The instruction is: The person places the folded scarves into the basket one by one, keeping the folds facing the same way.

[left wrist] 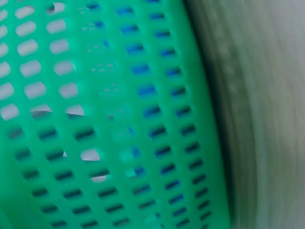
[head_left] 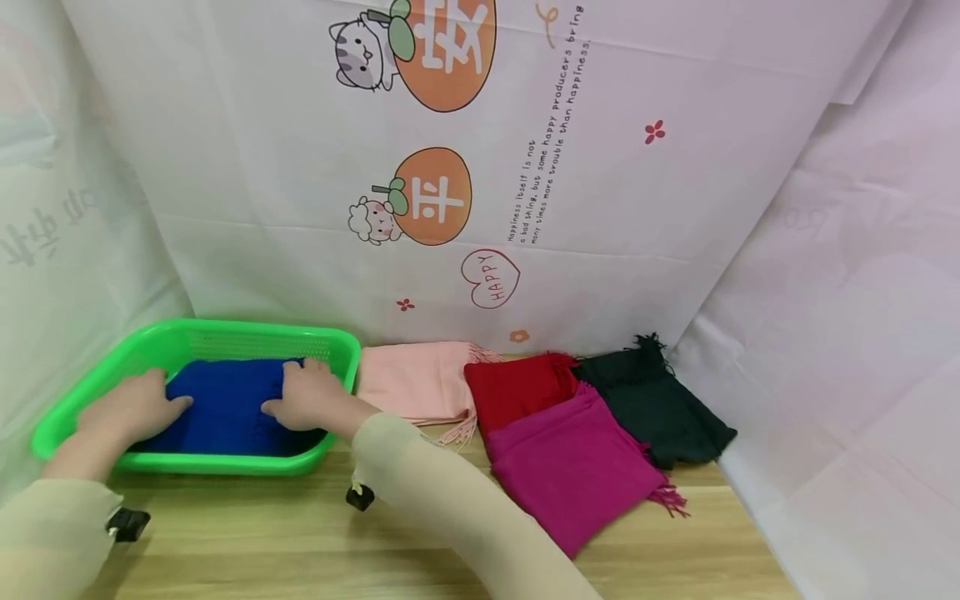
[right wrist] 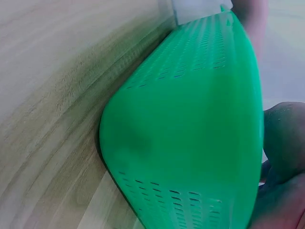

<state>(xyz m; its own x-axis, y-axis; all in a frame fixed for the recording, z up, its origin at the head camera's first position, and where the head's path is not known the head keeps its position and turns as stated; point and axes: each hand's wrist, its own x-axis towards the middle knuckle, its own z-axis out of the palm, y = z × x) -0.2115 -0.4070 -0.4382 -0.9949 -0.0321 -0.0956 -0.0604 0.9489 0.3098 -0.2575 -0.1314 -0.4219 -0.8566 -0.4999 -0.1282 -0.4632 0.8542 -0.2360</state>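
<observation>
A green plastic basket [head_left: 247, 329] stands at the left of the wooden table [head_left: 300, 533]. A folded blue scarf [head_left: 225, 404] lies inside it. My left hand [head_left: 138, 408] rests on the scarf's left end, fingers pointing right. On the scarf's right end lies my right hand [head_left: 307, 398], fingers toward the basket's far wall, thumb pointing left. The left wrist view is filled by the perforated basket wall [left wrist: 109, 119], with blue [left wrist: 143, 90] showing through the holes. In the right wrist view the basket's outer wall [right wrist: 190, 133] is close up, with part of my right hand [right wrist: 283, 157] at the rim.
Right of the basket lie folded scarves: a pink one [head_left: 416, 383], a red one [head_left: 517, 387], a magenta one [head_left: 577, 467] and a dark green one [head_left: 660, 408]. A white printed sheet [head_left: 600, 208] closes the back and both sides.
</observation>
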